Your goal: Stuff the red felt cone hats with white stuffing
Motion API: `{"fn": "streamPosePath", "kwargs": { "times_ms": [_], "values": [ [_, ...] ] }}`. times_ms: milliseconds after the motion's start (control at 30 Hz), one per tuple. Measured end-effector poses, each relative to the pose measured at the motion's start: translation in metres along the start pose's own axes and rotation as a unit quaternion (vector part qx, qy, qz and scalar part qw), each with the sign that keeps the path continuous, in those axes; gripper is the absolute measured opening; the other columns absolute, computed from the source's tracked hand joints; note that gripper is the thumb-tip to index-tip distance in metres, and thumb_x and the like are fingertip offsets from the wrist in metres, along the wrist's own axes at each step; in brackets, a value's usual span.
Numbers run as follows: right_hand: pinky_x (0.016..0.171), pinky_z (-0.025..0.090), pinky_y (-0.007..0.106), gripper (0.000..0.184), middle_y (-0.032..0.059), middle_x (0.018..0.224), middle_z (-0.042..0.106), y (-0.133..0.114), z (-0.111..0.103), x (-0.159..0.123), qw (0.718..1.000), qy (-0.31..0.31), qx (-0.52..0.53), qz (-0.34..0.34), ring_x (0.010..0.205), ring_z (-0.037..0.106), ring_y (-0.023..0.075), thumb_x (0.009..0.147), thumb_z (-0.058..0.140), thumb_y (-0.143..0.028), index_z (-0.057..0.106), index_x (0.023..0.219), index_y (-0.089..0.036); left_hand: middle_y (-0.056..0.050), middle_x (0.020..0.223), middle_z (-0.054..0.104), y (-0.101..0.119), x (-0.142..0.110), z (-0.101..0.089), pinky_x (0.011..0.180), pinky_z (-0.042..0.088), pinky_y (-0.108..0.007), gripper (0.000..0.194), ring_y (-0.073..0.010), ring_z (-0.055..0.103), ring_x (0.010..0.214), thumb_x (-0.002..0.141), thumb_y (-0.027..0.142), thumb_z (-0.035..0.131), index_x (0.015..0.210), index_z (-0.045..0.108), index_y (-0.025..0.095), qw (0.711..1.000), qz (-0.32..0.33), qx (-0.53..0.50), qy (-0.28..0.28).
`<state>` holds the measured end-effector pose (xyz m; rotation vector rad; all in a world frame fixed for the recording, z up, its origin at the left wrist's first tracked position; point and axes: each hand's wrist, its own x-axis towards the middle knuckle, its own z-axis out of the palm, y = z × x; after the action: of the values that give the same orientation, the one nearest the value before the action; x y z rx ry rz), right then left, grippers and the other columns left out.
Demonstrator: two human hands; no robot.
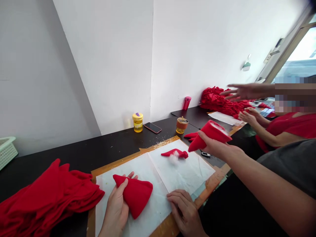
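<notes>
My left hand (119,202) is closed on a red felt cone (138,196), its thumb across the front and its fingertips showing behind the narrow tip. The cone's wide end faces lower right. On the near edge of a white sheet (158,205) rests my right hand (185,209), fingers loosely bent with nothing visible in them. A co-worker's hand (217,144) from the right holds another red cone (209,133) above the sheet, white stuffing showing at its wide end. A small red fabric piece (181,154) lies on the sheet beside a tuft of white stuffing (174,158).
Stacked red felt pieces (56,197) lie at left. A yellow-lidded jar (137,122), phone (153,127) and brown-banded cup (182,125) stand along the back. Another hand (247,91) reaches in above a red heap (222,100). A person in red (283,128) sits far right.
</notes>
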<state>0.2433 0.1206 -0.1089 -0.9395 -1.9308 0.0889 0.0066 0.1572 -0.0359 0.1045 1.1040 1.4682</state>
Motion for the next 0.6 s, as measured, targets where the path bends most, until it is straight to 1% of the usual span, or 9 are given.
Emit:
{"fn": "streamPosePath", "kwargs": {
  "times_ms": [100, 200, 300, 367, 433, 467, 500, 533, 600],
  "values": [
    [0.082, 0.059, 0.035, 0.026, 0.0046, 0.097, 0.072, -0.002, 0.001, 0.001, 1.0, 0.012, 0.014, 0.007, 0.092, 0.068, 0.0207, 0.093, 0.051, -0.003, 0.062, 0.106, -0.022, -0.013, 0.127, 0.07, 0.004, -0.005, 0.003, 0.109, 0.055, -0.039, 0.051, -0.0202, 0.075, 0.102, 0.093, 0.007, 0.057, 0.142, 0.051, 0.016, 1.0, -0.005, -0.027, -0.009],
    [0.081, 0.061, 0.037, 0.029, 0.0057, 0.097, 0.074, -0.008, 0.002, 0.002, 0.999, 0.035, 0.022, 0.014, 0.091, 0.069, 0.0223, 0.092, 0.052, -0.003, 0.064, 0.11, -0.024, -0.012, 0.128, 0.069, 0.008, -0.01, 0.006, 0.117, 0.046, -0.047, 0.043, -0.0205, 0.074, 0.104, 0.096, 0.013, 0.054, 0.138, 0.056, 0.017, 0.999, -0.025, -0.028, 0.0],
    [0.074, 0.065, 0.037, 0.034, 0.0056, 0.099, 0.076, -0.007, -0.013, 0.02, 0.998, 0.034, 0.043, 0.008, 0.091, 0.073, 0.0244, 0.089, 0.059, -0.005, 0.07, 0.112, -0.027, -0.012, 0.126, 0.07, 0.009, -0.013, 0.008, 0.121, 0.039, -0.05, 0.035, -0.0194, 0.074, 0.102, 0.097, 0.017, 0.053, 0.131, 0.062, 0.016, 0.999, -0.046, -0.017, 0.002],
    [0.07, 0.067, 0.036, 0.029, 0.0021, 0.099, 0.078, 0.006, -0.037, 0.049, 0.997, 0.024, 0.067, -0.005, 0.091, 0.075, 0.0255, 0.088, 0.066, -0.01, 0.075, 0.105, -0.032, -0.01, 0.125, 0.071, 0.008, -0.013, 0.007, 0.123, 0.037, -0.05, 0.036, -0.0182, 0.074, 0.1, 0.095, 0.016, 0.054, 0.13, 0.063, 0.017, 0.998, -0.056, -0.012, 0.007],
    [0.078, 0.066, 0.042, 0.023, 0.0006, 0.101, 0.078, 0.028, -0.07, 0.085, 0.997, 0.04, 0.069, -0.003, 0.098, 0.076, 0.0262, 0.095, 0.06, -0.019, 0.078, 0.101, -0.031, -0.007, 0.125, 0.071, 0.007, -0.01, 0.005, 0.124, 0.035, -0.05, 0.04, -0.0177, 0.073, 0.101, 0.094, 0.016, 0.055, 0.132, 0.062, 0.021, 0.998, -0.067, -0.014, 0.012],
    [0.082, 0.063, 0.045, 0.031, 0.0006, 0.101, 0.078, 0.04, -0.088, 0.104, 0.996, 0.045, 0.071, -0.002, 0.102, 0.075, 0.025, 0.102, 0.048, -0.021, 0.078, 0.102, -0.028, -0.006, 0.126, 0.071, 0.007, -0.007, 0.002, 0.124, 0.034, -0.051, 0.04, -0.0183, 0.073, 0.104, 0.094, 0.017, 0.054, 0.133, 0.062, 0.023, 0.997, -0.077, -0.015, 0.006],
    [0.085, 0.06, 0.046, 0.049, 0.0007, 0.099, 0.078, 0.05, -0.105, 0.12, 0.996, 0.044, 0.075, -0.004, 0.104, 0.074, 0.0228, 0.107, 0.03, -0.023, 0.079, 0.102, -0.024, -0.005, 0.127, 0.071, 0.007, -0.004, -0.001, 0.125, 0.033, -0.052, 0.04, -0.0195, 0.071, 0.108, 0.095, 0.019, 0.053, 0.133, 0.063, 0.025, 0.996, -0.086, -0.016, 0.001],
    [0.083, 0.059, 0.045, 0.062, 0.001, 0.096, 0.078, 0.057, -0.121, 0.134, 0.996, 0.036, 0.078, -0.006, 0.101, 0.075, 0.0211, 0.108, 0.019, -0.027, 0.08, 0.098, -0.02, -0.005, 0.128, 0.07, 0.008, 0.0, -0.004, 0.125, 0.032, -0.054, 0.039, -0.0211, 0.07, 0.113, 0.096, 0.023, 0.052, 0.133, 0.063, 0.027, 0.996, -0.088, -0.017, -0.004],
    [0.081, 0.057, 0.043, 0.068, 0.0004, 0.092, 0.078, 0.061, -0.144, 0.149, 0.997, 0.019, 0.079, -0.011, 0.095, 0.076, 0.0195, 0.107, 0.016, -0.036, 0.08, 0.093, -0.016, -0.004, 0.129, 0.07, 0.01, 0.006, -0.01, 0.126, 0.028, -0.057, 0.039, -0.0254, 0.063, 0.126, 0.096, 0.032, 0.05, 0.133, 0.062, 0.028, 0.997, -0.075, -0.017, -0.011]
  ]
}}
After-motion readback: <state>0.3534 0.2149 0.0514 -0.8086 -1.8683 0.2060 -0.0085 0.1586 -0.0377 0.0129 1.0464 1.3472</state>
